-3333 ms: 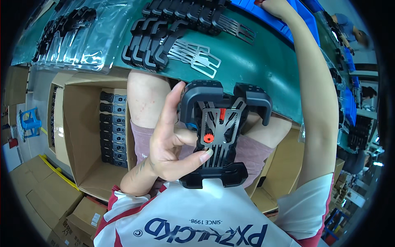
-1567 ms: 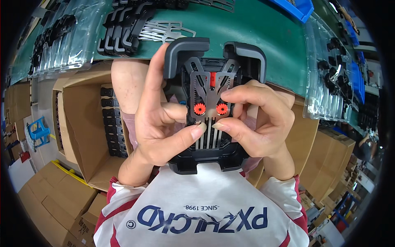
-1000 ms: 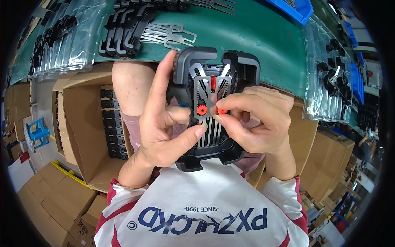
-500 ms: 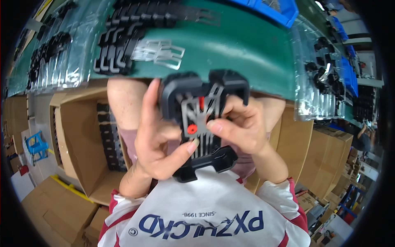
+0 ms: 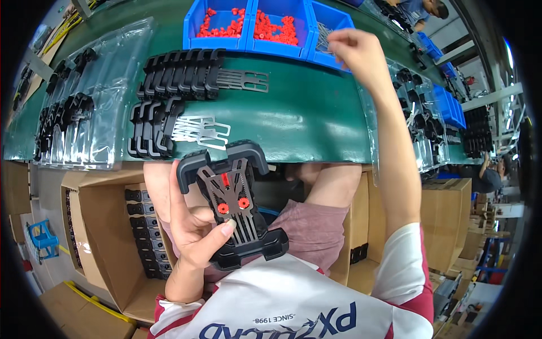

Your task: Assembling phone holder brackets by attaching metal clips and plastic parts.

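My left hand [image 5: 195, 237] grips a black plastic clamp frame [image 5: 234, 206] above my lap, thumb pressed on its slotted centre plate. Two red round caps and a small red piece sit on that plate. My right hand [image 5: 361, 53] is stretched far out over the green table [image 5: 305, 118], fingers pinched at the rim of a blue bin of thin metal pins [image 5: 330, 34]. Whether it holds a pin is not visible.
Two blue bins of red caps [image 5: 248, 25] stand beside the pin bin. Rows of black frames [image 5: 175, 73] and metal plates [image 5: 197, 130] lie on the table, with bagged parts left and right. An open cardboard box of finished frames [image 5: 141, 231] sits lower left.
My right hand has let go of the frame and reached up to the blue pin bin. The left hand alone now holds the frame, lower and tilted.
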Tool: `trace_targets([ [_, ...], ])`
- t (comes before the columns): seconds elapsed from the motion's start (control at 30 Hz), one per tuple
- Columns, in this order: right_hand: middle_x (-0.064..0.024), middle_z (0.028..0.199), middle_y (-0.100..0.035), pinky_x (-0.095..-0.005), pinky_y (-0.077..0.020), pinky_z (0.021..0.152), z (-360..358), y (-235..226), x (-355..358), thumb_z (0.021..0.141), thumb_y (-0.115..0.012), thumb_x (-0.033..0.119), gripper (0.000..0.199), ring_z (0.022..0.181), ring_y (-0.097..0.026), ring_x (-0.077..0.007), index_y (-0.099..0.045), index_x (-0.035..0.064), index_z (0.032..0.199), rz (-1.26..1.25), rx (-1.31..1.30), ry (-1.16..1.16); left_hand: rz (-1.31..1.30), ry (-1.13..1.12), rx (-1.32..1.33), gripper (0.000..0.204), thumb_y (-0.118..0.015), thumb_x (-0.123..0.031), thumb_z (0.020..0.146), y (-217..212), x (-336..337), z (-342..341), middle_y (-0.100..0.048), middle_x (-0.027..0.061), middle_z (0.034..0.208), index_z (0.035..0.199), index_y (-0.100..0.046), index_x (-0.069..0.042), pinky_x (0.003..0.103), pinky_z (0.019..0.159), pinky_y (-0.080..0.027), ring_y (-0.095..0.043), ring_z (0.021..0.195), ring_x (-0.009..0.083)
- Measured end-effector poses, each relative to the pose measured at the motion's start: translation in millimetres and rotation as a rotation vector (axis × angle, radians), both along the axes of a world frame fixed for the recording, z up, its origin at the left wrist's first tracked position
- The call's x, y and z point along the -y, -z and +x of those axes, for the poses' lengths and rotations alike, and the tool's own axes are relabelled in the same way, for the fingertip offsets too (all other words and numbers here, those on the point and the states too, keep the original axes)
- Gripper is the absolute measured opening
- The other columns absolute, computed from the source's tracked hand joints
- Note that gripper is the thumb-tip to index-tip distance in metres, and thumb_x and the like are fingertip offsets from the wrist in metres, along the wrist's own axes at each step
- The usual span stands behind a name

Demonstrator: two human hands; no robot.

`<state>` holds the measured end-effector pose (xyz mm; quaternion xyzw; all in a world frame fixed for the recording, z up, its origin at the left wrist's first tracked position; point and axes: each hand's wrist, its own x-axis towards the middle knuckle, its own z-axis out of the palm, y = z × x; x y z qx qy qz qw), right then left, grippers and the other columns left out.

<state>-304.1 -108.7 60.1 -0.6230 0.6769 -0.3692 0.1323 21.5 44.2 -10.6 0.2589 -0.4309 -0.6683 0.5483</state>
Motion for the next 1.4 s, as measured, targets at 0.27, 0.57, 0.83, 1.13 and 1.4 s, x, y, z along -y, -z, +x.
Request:
trace_targets([
  [0.27, -0.0236, 0.088, -0.067, -0.0413, -0.0533, 0.077, -39, 49, 116, 0.074, -0.054, 0.007, 0.027, 0.084, -0.066, -0.0375, -0.068, -0.0058, 0.093, 0.395, -0.464, 0.338, 0.000, 0.022, -0.055, 0.103, -0.053, 0.016, 0.072, 9, -5, 4, -0.068, 0.0231, 0.090, 0.148, 0.013, -0.008, 0.023, 0.072, -0.049, -0.068, 0.078, 0.0242],
  [0.57, -0.0164, 0.073, -0.064, -0.0310, -0.0488, 0.056, -56, 29, 121, 0.075, -0.061, 0.008, 0.017, 0.062, -0.060, -0.0246, -0.068, -0.0047, 0.083, 0.365, -0.406, 0.223, 0.007, 0.006, -0.084, 0.102, -0.051, 0.016, 0.073, 20, -3, 12, -0.066, 0.0264, 0.098, 0.148, 0.013, -0.009, 0.025, 0.073, -0.051, -0.068, 0.083, 0.0279],
  [0.83, -0.0068, 0.061, -0.059, -0.0184, -0.0376, 0.044, -53, 11, 87, 0.079, -0.070, 0.014, 0.017, 0.050, -0.049, -0.0087, -0.067, -0.0028, 0.081, 0.326, 0.157, 0.163, 0.018, 0.022, -0.100, 0.102, -0.051, 0.016, 0.073, 21, -4, 15, -0.066, 0.0271, 0.098, 0.148, 0.012, -0.010, 0.023, 0.065, -0.051, -0.069, 0.081, 0.0270],
  [1.13, -0.0104, 0.079, -0.063, -0.0188, -0.0514, 0.055, -41, 7, 56, 0.086, -0.064, 0.007, 0.016, 0.061, -0.058, -0.0101, -0.064, -0.0068, 0.094, 0.056, 0.846, -0.050, -0.002, 0.016, -0.102, 0.101, -0.051, 0.016, 0.074, 11, 3, 9, -0.065, 0.0290, 0.101, 0.148, 0.012, -0.011, 0.018, 0.053, -0.046, -0.067, 0.069, 0.0190],
  [1.4, -0.0137, 0.096, -0.062, -0.0201, -0.0546, 0.060, 2, 47, -23, 0.089, -0.060, 0.007, 0.019, 0.069, -0.060, -0.0124, -0.058, -0.0037, 0.105, 0.006, 1.375, -0.182, 0.053, -0.007, -0.114, 0.102, -0.050, 0.017, 0.075, 12, 6, 8, -0.065, 0.0282, 0.102, 0.148, 0.013, -0.013, 0.016, 0.051, -0.041, -0.061, 0.060, 0.0133],
])
